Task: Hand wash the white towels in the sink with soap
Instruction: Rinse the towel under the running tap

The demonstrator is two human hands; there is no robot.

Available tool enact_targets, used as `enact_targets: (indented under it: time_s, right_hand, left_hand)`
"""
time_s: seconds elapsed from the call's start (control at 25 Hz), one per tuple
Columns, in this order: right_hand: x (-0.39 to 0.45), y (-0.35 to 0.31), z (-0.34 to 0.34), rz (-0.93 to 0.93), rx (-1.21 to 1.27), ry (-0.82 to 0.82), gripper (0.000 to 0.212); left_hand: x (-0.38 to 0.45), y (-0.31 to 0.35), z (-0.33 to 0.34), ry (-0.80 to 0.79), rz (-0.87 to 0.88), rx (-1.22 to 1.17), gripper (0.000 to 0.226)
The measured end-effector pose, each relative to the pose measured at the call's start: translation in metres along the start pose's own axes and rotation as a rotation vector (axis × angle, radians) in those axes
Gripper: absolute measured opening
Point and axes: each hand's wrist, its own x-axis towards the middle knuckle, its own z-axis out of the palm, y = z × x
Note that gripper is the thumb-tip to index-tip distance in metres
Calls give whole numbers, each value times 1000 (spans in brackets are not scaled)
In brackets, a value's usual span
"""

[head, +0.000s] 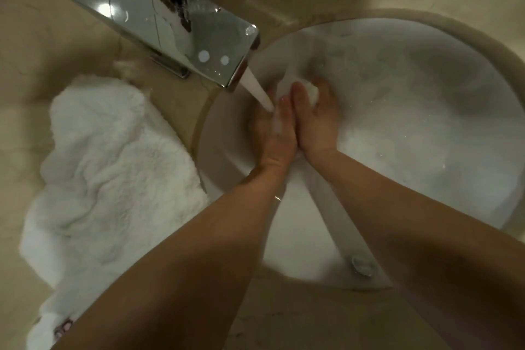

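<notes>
Left hand [274, 133] and right hand [315, 119] side by side under faucet [176, 23] stream, mid-frame in sink [426, 88]; right fingers curl round small white wad, left flat. White towels [113, 173] heaped lower left on counter, nearer left hand.

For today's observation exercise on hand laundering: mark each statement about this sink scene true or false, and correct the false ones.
1. Water runs from the faucet. True.
2. The stream lands on the left hand. True.
3. The towel pile lies inside the sink. False: it lies on the counter, left of the sink.
4. The hands are far apart. False: the right hand is pressed against the left.
5. The faucet is black plastic. False: it is shiny metal.
</notes>
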Motion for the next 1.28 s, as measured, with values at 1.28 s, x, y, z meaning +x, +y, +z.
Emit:
enact_targets:
  time_s: [1.28]
  right_hand:
    - [-2, -27, -23, 68, 199, -124, 25]
  left_hand:
    - [-23, 56, -29, -1, -367, 168, 86]
